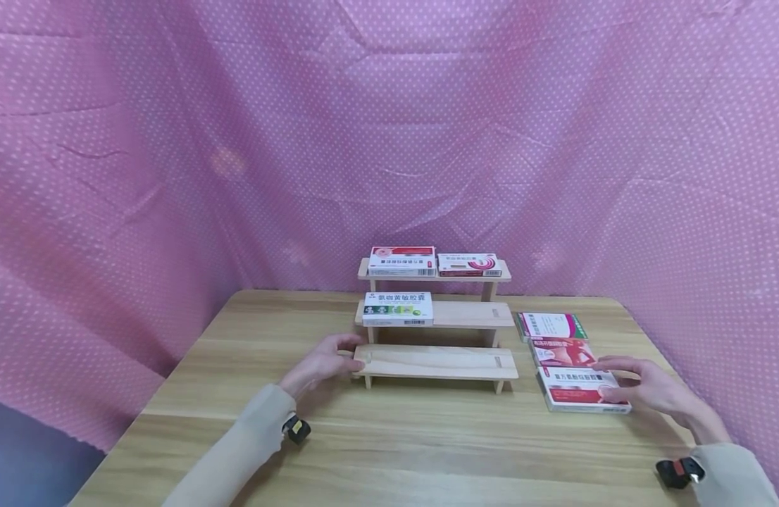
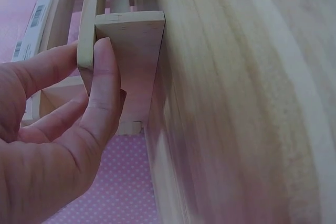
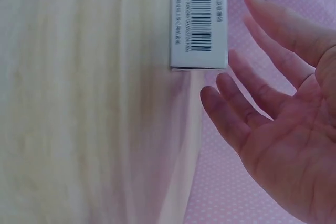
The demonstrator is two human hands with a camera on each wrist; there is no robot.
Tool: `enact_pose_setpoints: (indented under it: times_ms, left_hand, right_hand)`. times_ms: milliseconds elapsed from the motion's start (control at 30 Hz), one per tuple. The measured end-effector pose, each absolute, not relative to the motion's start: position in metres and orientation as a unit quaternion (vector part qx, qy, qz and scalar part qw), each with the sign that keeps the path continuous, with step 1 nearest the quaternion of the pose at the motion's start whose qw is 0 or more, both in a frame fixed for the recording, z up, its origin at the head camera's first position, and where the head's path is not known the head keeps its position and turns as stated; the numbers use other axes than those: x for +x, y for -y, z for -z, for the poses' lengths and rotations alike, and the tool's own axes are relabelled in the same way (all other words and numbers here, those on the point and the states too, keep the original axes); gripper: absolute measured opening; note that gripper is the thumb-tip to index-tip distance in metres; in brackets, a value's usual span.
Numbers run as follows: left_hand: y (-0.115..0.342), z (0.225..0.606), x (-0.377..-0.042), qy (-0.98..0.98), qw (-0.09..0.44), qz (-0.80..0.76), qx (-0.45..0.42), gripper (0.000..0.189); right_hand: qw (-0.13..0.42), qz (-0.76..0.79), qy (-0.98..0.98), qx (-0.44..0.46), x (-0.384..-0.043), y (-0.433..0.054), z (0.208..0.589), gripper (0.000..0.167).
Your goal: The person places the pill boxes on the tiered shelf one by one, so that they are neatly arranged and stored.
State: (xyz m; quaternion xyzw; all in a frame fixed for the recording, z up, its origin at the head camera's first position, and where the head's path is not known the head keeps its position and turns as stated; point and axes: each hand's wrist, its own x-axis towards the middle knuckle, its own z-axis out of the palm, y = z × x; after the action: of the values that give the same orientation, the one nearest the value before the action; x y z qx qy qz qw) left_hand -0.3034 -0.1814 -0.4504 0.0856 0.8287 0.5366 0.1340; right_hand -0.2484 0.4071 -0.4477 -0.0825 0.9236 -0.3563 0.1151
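Note:
A three-tier wooden stand (image 1: 434,362) is in the middle of the table. My left hand (image 1: 326,362) pinches the left end of its lowest board (image 2: 86,40) between thumb and fingers. To the right, three medicine boxes lie in a column: a white and green one (image 1: 550,325), a red one (image 1: 557,352) and a white and red one (image 1: 570,396) nearest me. My right hand (image 1: 652,387) reaches over the right side of the nearest box, fingers spread. In the right wrist view, the fingers (image 3: 257,90) are loosely bent beside the barcoded end of that box (image 3: 202,24).
On the top tier lie a red and white box (image 1: 402,264) and a white box with a pink swirl (image 1: 468,265). A white and green box (image 1: 398,310) sits at the left of the middle tier. Behind the wooden table (image 1: 389,451) hangs a pink dotted cloth (image 1: 389,141).

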Motion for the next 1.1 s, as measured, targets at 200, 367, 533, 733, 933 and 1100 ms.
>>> enact_pose_setpoints:
  times_ms: [200, 367, 533, 733, 933, 1100]
  left_hand:
    - [0.18, 0.451, -0.303, -0.831, 0.13, -0.535, 0.085, 0.06]
    - [0.179, 0.45, -0.303, -0.821, 0.138, -0.546, 0.09, 0.061]
    - [0.177, 0.45, -0.304, -0.809, 0.146, -0.563, 0.088, 0.059]
    - [0.175, 0.449, -0.304, -0.805, 0.147, -0.569, 0.088, 0.06]
    - [0.174, 0.448, -0.303, -0.803, 0.149, -0.57, 0.089, 0.06]
    - [0.175, 0.448, -0.302, -0.799, 0.155, -0.574, 0.086, 0.06]
  right_hand:
    - [0.116, 0.349, -0.925, -0.1, -0.246, -0.41, 0.453, 0.062]
    - [0.119, 0.319, -0.931, -0.13, -0.239, -0.413, 0.455, 0.071]
    - [0.11, 0.297, -0.935, -0.163, -0.234, -0.412, 0.454, 0.077]
    - [0.107, 0.292, -0.934, -0.176, -0.235, -0.408, 0.451, 0.076]
    - [0.157, 0.348, -0.905, -0.187, -0.24, -0.414, 0.449, 0.072]
    - [0.144, 0.397, -0.877, -0.229, -0.242, -0.418, 0.447, 0.065]
